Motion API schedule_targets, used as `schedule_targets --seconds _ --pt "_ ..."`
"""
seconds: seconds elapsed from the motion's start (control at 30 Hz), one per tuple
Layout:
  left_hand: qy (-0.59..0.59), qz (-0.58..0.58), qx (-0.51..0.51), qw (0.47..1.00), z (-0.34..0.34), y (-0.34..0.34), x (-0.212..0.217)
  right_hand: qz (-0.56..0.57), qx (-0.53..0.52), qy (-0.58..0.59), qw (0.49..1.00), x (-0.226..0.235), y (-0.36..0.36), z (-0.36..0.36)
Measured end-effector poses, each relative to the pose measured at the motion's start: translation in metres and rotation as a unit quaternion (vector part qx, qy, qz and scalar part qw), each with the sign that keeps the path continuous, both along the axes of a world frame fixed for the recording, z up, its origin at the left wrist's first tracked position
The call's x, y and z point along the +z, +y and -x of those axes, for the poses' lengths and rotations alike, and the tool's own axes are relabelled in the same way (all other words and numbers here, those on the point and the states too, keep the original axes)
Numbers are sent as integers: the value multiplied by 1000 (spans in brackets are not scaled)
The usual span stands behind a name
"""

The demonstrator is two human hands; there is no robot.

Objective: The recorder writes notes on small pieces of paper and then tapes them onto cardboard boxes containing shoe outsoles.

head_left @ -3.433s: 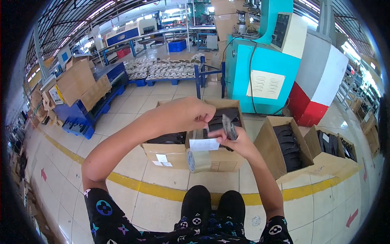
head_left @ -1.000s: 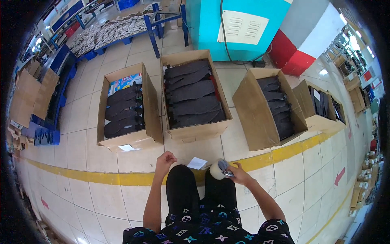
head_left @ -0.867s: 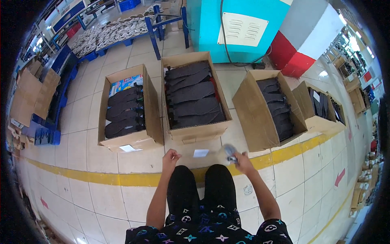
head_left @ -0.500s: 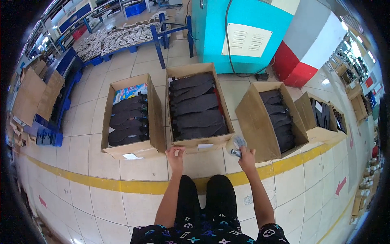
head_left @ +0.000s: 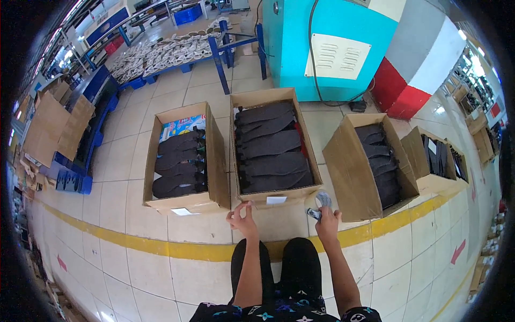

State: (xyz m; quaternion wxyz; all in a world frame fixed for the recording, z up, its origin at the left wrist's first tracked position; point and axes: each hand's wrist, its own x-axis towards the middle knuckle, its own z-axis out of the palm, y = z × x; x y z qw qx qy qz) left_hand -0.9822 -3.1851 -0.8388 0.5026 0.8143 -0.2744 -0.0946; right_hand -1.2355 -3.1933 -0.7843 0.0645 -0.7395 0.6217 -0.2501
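My right hand (head_left: pixel 327 224) is closed round the handle of a tape dispenser with a roll of clear tape (head_left: pixel 323 199). It hovers by the front right corner of the middle cardboard box (head_left: pixel 268 200). My left hand (head_left: pixel 244 221) is just off that box's front left corner, its fingers curled in a pinch. Whatever is between them, if anything, is too small to make out. Rows of dark, flat, sole-shaped pieces (head_left: pixel 273 140) fill the open middle box, and a white label (head_left: pixel 276 200) shows on its front.
To the left stands a box (head_left: pixel 217 166) of similar dark pieces, with a colourful packet (head_left: pixel 182 126) inside. More open boxes (head_left: pixel 351 177) line the right. Behind are a turquoise machine (head_left: pixel 292 53), a blue metal frame (head_left: pixel 220 70) and a red-and-white pillar (head_left: pixel 399 88). A yellow line (head_left: pixel 198 251) crosses the tiled floor.
The view has shifted, so the boxes sit slightly right and lower. My left hand has turned and moved a little right along the middle box's front. The tape dispenser stays in my right hand.
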Motion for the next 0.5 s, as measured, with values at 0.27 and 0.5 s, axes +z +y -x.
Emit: schedule_targets --seconds 0.27,0.5 --pt "-97 -71 45 992 5 -4 0 50 -11 -1 999 -7 2 -10" --pt "-91 -198 -51 975 -36 5 -7 45 -5 -20 999 -10 5 -10"
